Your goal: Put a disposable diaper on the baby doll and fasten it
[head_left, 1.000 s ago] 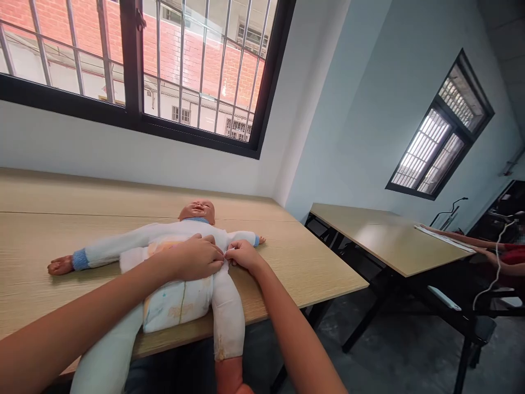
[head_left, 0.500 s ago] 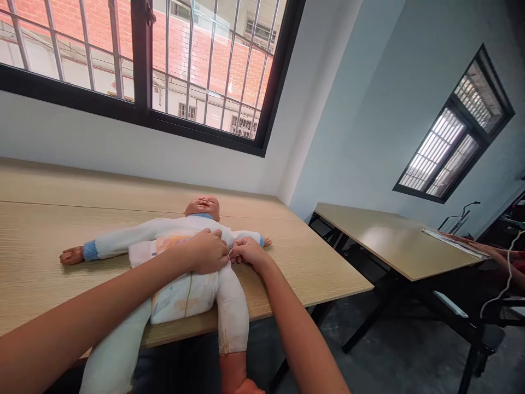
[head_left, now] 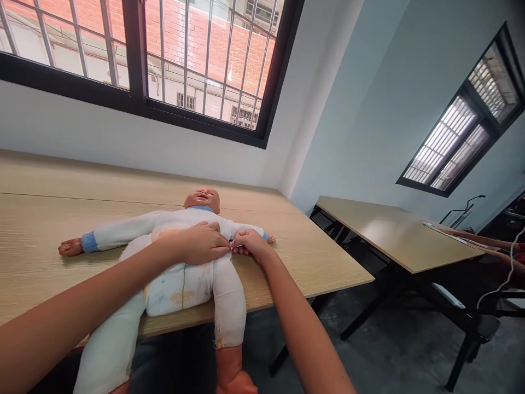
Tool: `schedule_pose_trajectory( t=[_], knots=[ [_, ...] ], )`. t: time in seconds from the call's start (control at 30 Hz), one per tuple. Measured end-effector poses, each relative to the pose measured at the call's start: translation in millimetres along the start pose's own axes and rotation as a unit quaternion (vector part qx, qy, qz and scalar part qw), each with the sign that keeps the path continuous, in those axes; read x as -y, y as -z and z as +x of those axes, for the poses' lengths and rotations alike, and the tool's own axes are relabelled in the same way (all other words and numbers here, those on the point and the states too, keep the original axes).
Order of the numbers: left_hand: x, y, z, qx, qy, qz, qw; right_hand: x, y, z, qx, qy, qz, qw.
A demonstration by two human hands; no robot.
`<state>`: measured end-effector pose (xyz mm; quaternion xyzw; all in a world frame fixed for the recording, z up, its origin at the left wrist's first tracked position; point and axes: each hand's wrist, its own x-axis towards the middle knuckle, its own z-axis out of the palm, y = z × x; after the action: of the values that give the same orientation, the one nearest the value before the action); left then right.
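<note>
A baby doll in a white top with blue cuffs lies on its back on the wooden table, arms spread. Its legs hang over the near edge. A white printed diaper is around its hips, between the legs and up over the belly. Across the diaper's front waist lies my left hand, palm down with fingers stretched toward the doll's side at the right. My right hand is closed in a pinch at the diaper's side edge there, close to the left fingertips. What is between its fingertips is mostly hidden.
A second table stands to the right, where another person's arms rest beside flat papers. A dark bench and a white cord are below them. A barred window is behind the doll.
My left hand has flattened, its fingers now straighter over the diaper's waist. My right hand stays pinched at the side, turned slightly. The view has shifted a little.
</note>
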<state>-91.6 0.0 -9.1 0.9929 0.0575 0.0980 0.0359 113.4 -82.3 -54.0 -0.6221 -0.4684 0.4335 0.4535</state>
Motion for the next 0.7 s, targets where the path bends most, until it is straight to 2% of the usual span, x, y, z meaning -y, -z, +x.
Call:
schedule_pose_trajectory(
  t=[0.13, 0.43, 0.53, 0.7],
  knots=[
    [-1.7, -1.6, 6.3, 0.034, -0.017, 0.015, 0.999, 1.8, -1.8, -3.5, 0.004, 0.008, -0.004, 1.000],
    [3.8, -9.2, 15.8, 0.042, -0.018, 0.030, 0.999, 0.8, 0.5, -4.3, 0.021, 0.015, -0.001, 1.000],
    [6.7, -10.7, 17.4, 0.041, 0.005, 0.021, 0.999, -0.6, 0.4, -3.1, 0.028, 0.017, 0.006, 0.999],
    [9.4, -9.2, 18.0, 0.037, 0.079, 0.008, 0.996, -2.4, -1.9, -1.6, 0.053, 0.029, 0.027, 0.998]
  ],
)
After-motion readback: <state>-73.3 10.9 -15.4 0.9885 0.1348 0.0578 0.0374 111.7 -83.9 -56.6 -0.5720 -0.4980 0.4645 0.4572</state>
